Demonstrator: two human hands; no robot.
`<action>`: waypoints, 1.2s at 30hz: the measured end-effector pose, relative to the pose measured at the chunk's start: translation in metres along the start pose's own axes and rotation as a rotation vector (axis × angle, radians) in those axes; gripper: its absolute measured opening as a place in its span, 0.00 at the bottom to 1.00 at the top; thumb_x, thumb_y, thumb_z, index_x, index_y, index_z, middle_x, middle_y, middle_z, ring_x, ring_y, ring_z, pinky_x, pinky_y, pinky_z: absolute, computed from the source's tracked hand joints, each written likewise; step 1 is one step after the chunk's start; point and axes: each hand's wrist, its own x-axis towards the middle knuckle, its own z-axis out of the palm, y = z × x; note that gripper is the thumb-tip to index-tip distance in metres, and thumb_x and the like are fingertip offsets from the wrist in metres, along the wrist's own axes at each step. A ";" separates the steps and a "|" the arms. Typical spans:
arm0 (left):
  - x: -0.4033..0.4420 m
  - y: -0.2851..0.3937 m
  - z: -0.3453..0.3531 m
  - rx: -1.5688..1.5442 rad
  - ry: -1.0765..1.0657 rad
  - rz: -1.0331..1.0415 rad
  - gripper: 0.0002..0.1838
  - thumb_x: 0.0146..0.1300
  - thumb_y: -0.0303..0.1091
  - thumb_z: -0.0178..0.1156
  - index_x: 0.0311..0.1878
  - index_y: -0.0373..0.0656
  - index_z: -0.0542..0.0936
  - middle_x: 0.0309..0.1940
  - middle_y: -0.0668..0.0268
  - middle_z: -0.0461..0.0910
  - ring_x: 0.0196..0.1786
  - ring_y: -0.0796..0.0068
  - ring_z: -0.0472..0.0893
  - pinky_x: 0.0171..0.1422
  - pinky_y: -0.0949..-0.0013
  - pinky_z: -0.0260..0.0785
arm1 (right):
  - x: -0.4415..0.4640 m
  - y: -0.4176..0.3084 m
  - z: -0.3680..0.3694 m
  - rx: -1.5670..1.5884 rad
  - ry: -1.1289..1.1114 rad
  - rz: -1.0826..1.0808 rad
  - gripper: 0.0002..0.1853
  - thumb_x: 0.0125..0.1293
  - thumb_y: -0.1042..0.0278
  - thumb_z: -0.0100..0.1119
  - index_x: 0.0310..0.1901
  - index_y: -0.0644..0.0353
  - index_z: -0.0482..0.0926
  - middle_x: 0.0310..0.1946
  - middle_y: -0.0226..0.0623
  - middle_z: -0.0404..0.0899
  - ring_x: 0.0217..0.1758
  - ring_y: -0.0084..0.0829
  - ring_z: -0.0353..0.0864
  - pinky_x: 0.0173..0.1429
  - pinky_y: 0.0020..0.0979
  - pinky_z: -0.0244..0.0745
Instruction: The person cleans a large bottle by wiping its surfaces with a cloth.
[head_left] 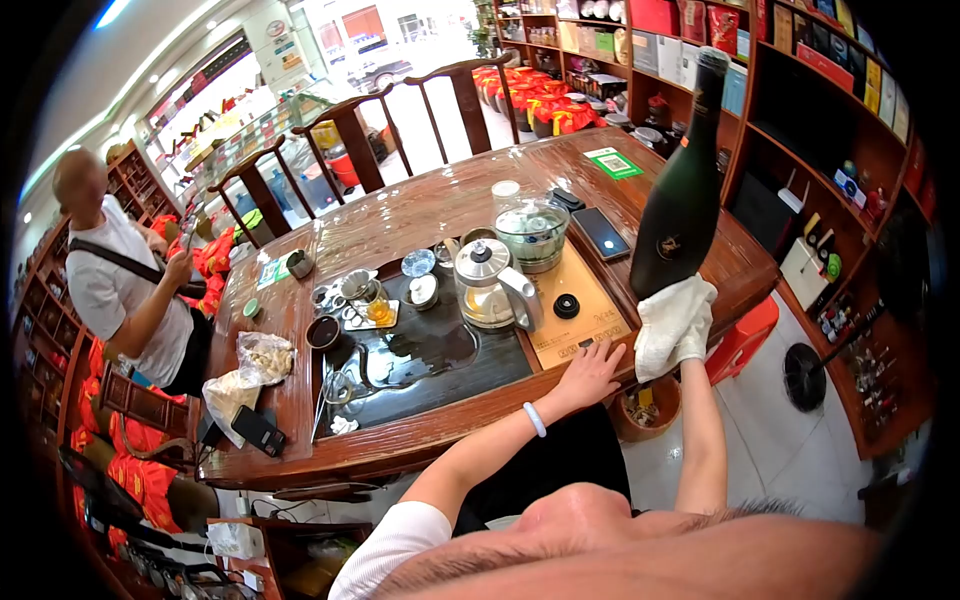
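Note:
My left hand [590, 372], with a pale bangle at the wrist, lies with its fingers spread at the front edge of the tan panel [590, 315] set in the table. A white cloth [668, 318] covers most of my right hand [688, 350], which grips it against the lower part of a large dark green bottle [682, 190]. The bottle stands upright, leaning slightly, at the table's right end. Left of my hands are a glass kettle [488, 285] with a steel lid, a glass bowl of cups [532, 235] and a round black knob [567, 305].
A black tea tray [430, 360] holds a small pitcher of amber tea [380, 310] and cups. A phone [603, 234] lies behind the panel. Plastic bags [232, 400] and a black device [258, 431] are at left. A person [130, 270] stands beyond. A red stool [745, 335] is right.

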 end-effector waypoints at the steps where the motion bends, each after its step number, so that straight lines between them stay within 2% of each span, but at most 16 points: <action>1: 0.000 0.001 -0.001 -0.022 0.006 -0.009 0.40 0.52 0.43 0.64 0.66 0.41 0.59 0.60 0.48 0.63 0.59 0.49 0.67 0.62 0.54 0.60 | -0.003 -0.003 0.000 0.037 0.011 0.021 0.11 0.74 0.62 0.37 0.33 0.50 0.68 0.25 0.24 0.63 0.27 0.20 0.66 0.27 0.20 0.65; 4: 0.003 0.000 -0.002 -0.064 -0.024 -0.008 0.38 0.52 0.43 0.64 0.65 0.42 0.60 0.59 0.49 0.63 0.58 0.48 0.67 0.61 0.52 0.60 | -0.025 -0.045 0.005 0.347 0.058 0.175 0.12 0.74 0.62 0.37 0.32 0.49 0.68 0.24 0.22 0.62 0.25 0.19 0.65 0.26 0.19 0.64; 5: 0.003 0.002 -0.004 -0.056 0.032 0.003 0.36 0.50 0.42 0.64 0.61 0.40 0.63 0.53 0.51 0.66 0.56 0.51 0.69 0.58 0.54 0.63 | -0.035 -0.065 0.006 0.503 0.083 0.235 0.12 0.74 0.62 0.36 0.32 0.49 0.68 0.24 0.22 0.62 0.25 0.18 0.65 0.26 0.19 0.64; 9: 0.005 -0.004 0.013 0.000 0.089 0.006 0.38 0.51 0.48 0.63 0.63 0.41 0.63 0.58 0.48 0.65 0.59 0.48 0.67 0.62 0.52 0.60 | -0.076 -0.165 0.014 1.114 0.145 0.417 0.14 0.75 0.62 0.36 0.30 0.48 0.67 0.22 0.20 0.61 0.23 0.17 0.64 0.24 0.18 0.63; 13: 0.008 -0.011 0.018 -0.072 0.104 -0.008 0.41 0.51 0.50 0.63 0.64 0.39 0.61 0.61 0.48 0.63 0.61 0.49 0.65 0.65 0.52 0.56 | -0.094 -0.216 0.021 1.324 0.138 0.454 0.15 0.75 0.62 0.35 0.29 0.46 0.67 0.20 0.18 0.59 0.21 0.15 0.63 0.22 0.17 0.62; 18: 0.019 0.001 0.019 -0.147 0.035 -0.106 0.48 0.46 0.52 0.67 0.64 0.31 0.58 0.61 0.47 0.63 0.63 0.49 0.62 0.67 0.52 0.50 | -0.104 -0.179 0.022 0.917 -0.060 0.248 0.11 0.70 0.61 0.41 0.33 0.53 0.72 0.26 0.31 0.68 0.31 0.30 0.70 0.32 0.26 0.68; 21: 0.027 0.007 0.021 -0.080 0.126 -0.056 0.45 0.46 0.47 0.67 0.63 0.31 0.59 0.60 0.47 0.63 0.62 0.48 0.63 0.67 0.51 0.51 | -0.104 -0.136 0.017 -0.324 -0.175 -0.395 0.11 0.66 0.60 0.45 0.35 0.57 0.75 0.30 0.39 0.74 0.36 0.38 0.74 0.39 0.31 0.72; 23: 0.034 0.009 0.020 -0.126 0.128 -0.041 0.42 0.46 0.43 0.66 0.62 0.32 0.61 0.59 0.48 0.64 0.61 0.49 0.64 0.66 0.52 0.51 | -0.106 -0.138 0.008 -0.706 -0.199 -0.577 0.13 0.64 0.59 0.48 0.37 0.59 0.77 0.33 0.45 0.77 0.40 0.44 0.77 0.43 0.35 0.74; 27: 0.051 0.008 0.007 -0.327 0.098 -0.010 0.30 0.46 0.33 0.64 0.56 0.36 0.70 0.52 0.52 0.71 0.58 0.53 0.67 0.66 0.54 0.52 | -0.110 -0.175 0.001 -0.769 -0.320 -0.529 0.17 0.64 0.56 0.45 0.31 0.60 0.77 0.29 0.43 0.77 0.40 0.43 0.75 0.43 0.38 0.73; 28: 0.052 0.011 0.000 -0.426 0.069 -0.062 0.19 0.50 0.30 0.60 0.47 0.37 0.76 0.43 0.55 0.78 0.50 0.59 0.74 0.60 0.59 0.60 | -0.112 -0.176 0.002 -0.814 -0.322 -0.518 0.16 0.64 0.57 0.47 0.29 0.61 0.78 0.29 0.41 0.78 0.42 0.41 0.76 0.44 0.37 0.74; 29: 0.053 0.005 0.004 -0.416 0.065 -0.055 0.19 0.50 0.30 0.60 0.47 0.37 0.76 0.43 0.55 0.78 0.50 0.59 0.74 0.60 0.59 0.60 | -0.114 -0.178 0.003 -0.858 -0.325 -0.507 0.16 0.63 0.58 0.48 0.27 0.62 0.78 0.29 0.39 0.79 0.43 0.39 0.77 0.44 0.37 0.74; 31: 0.057 -0.013 0.016 -0.958 0.187 -0.306 0.11 0.55 0.28 0.55 0.41 0.35 0.79 0.35 0.58 0.81 0.41 0.63 0.79 0.50 0.63 0.67 | -0.126 -0.154 0.006 -0.604 -0.241 -0.530 0.15 0.63 0.61 0.50 0.27 0.64 0.79 0.29 0.38 0.80 0.42 0.36 0.79 0.42 0.36 0.75; 32: 0.060 -0.010 0.006 -0.970 0.323 -0.314 0.10 0.61 0.27 0.49 0.37 0.34 0.79 0.33 0.60 0.83 0.37 0.69 0.81 0.42 0.69 0.70 | -0.131 -0.139 0.007 -0.478 -0.202 -0.546 0.14 0.62 0.63 0.51 0.27 0.65 0.79 0.29 0.38 0.80 0.41 0.35 0.80 0.41 0.35 0.76; 33: 0.065 -0.035 0.014 -1.251 0.229 -0.480 0.11 0.64 0.28 0.47 0.41 0.34 0.79 0.37 0.62 0.82 0.39 0.71 0.81 0.43 0.71 0.71 | -0.134 -0.125 0.006 -0.351 -0.166 -0.562 0.13 0.62 0.65 0.52 0.27 0.65 0.79 0.29 0.38 0.81 0.40 0.34 0.80 0.40 0.34 0.76; 35: 0.065 -0.019 -0.032 -1.343 0.312 -0.566 0.12 0.68 0.30 0.47 0.46 0.34 0.77 0.41 0.61 0.81 0.41 0.72 0.81 0.45 0.73 0.72 | -0.126 -0.114 -0.005 -0.160 -0.118 -0.595 0.12 0.61 0.67 0.53 0.27 0.67 0.79 0.28 0.37 0.81 0.39 0.32 0.82 0.38 0.33 0.77; 36: 0.069 -0.026 -0.035 -1.311 0.390 -0.477 0.14 0.69 0.32 0.47 0.51 0.34 0.74 0.44 0.62 0.80 0.43 0.72 0.80 0.48 0.72 0.72 | -0.119 -0.116 -0.013 -0.095 -0.105 -0.612 0.11 0.61 0.68 0.53 0.27 0.67 0.79 0.28 0.37 0.82 0.39 0.31 0.82 0.38 0.33 0.78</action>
